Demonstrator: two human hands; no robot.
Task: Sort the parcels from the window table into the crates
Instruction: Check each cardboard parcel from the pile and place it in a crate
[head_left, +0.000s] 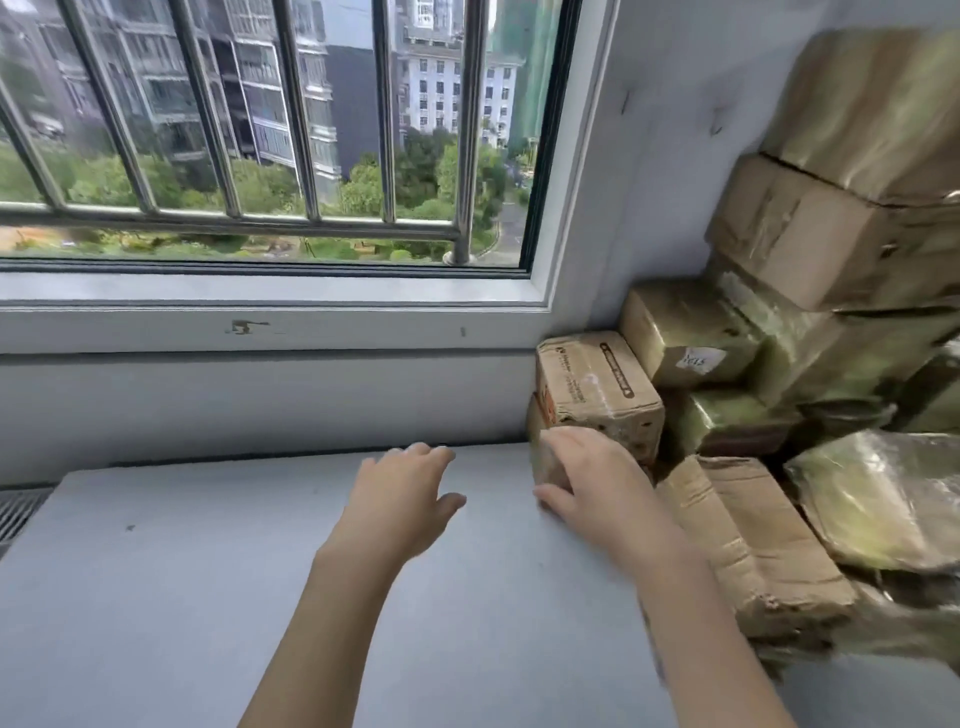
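Clearly the pick-up step is in hand: the right hand (587, 480) has reached the far right corner of the grey desk (208, 571) and curls over a small brown parcel (545, 462) that lies under the printed carton (597, 395), thumb low on the parcel's near-left side and fingers over its top. Whether the grip is firm yet, I cannot tell; the hand hides most of the parcel. The left hand (402, 499) hovers just left of it above the desk, fingers loosely spread, holding nothing.

Remaining parcels are heaped along the right: taped boxes stacked against the wall (649, 130), a creased flat carton (753, 545) near the desk's right edge, a film-wrapped packet (883, 499) farther right. No crate is in view, so sorting seems well short of finished.

Judging from this, the next move calls for drawing the small parcel out leftward without toppling the printed carton resting on it; the free left hand could steady that carton. Then it must be carried to a crate somewhere out of view.
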